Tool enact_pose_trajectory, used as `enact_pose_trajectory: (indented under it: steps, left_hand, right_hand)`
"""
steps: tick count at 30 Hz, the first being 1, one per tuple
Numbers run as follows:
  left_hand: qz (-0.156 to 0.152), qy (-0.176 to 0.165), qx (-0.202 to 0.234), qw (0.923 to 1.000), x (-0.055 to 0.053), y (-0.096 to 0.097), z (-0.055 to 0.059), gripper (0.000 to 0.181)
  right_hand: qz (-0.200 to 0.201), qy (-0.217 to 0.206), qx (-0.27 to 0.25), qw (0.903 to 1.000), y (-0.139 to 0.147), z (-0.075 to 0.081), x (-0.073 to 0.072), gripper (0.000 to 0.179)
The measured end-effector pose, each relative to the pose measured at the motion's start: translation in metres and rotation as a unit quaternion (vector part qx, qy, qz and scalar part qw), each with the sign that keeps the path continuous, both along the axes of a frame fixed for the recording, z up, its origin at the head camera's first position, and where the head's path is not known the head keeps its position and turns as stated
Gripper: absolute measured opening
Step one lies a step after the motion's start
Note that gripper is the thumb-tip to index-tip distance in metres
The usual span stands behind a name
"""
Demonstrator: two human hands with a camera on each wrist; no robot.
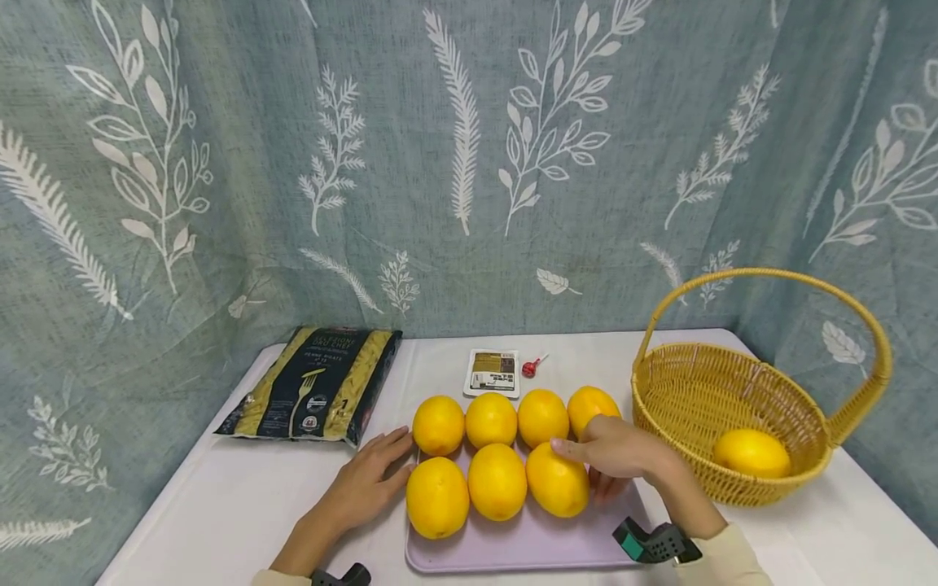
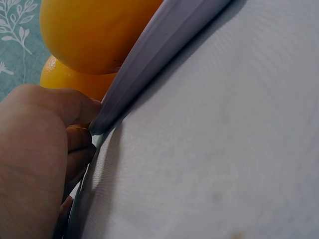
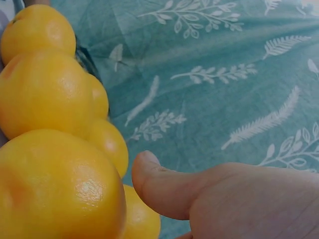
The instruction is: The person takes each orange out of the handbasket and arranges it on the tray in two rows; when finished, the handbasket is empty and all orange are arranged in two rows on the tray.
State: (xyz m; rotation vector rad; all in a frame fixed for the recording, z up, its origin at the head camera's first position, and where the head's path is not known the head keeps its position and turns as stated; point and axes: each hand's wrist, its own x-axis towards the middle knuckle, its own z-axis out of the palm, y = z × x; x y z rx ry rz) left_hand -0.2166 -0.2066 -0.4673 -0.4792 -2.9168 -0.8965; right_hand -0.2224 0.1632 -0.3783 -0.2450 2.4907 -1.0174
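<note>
Several oranges stand in two rows on a lavender tray (image 1: 498,547). My left hand (image 1: 369,478) rests at the tray's left side, its thumb right at the rim in the left wrist view, with the other fingers lower and partly hidden. At the tray's right side, my right hand (image 1: 619,450) is over the gap between the front right orange (image 1: 557,487) and the back right orange (image 1: 589,406). In the right wrist view the right thumb (image 3: 167,186) is stretched out, apart from the large near orange (image 3: 57,191); the other fingers are hidden there.
A wicker basket (image 1: 663,404) with a tall handle stands on the right, one orange (image 1: 752,453) inside. At the back left lies a bag of penne pasta (image 1: 311,387). Behind the tray are a small flat packet (image 1: 493,373) and a red lollipop (image 1: 530,369). A leaf-patterned curtain (image 1: 410,163) borders the table.
</note>
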Motion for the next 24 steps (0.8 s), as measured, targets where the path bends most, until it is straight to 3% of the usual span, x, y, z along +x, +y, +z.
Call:
enact_pose_trajectory:
  steps: [9,19,24]
  left_hand:
    - [-0.003,0.005,0.002,1.0000,0.000,0.001,0.000,0.049]
    - [-0.009,0.011,0.000,0.9999,-0.002,0.002,-0.001,0.049]
    - [-0.008,0.007,-0.004,0.9999,-0.002,0.001,-0.001,0.049]
  right_hand:
    - [-0.007,0.008,-0.008,0.9999,0.003,0.002,0.000,0.046]
    - [-0.015,0.012,-0.015,0.9997,0.021,0.017,-0.002,0.041]
    - [0.000,0.027,-0.032,0.9991,0.035,0.027,-0.001,0.048]
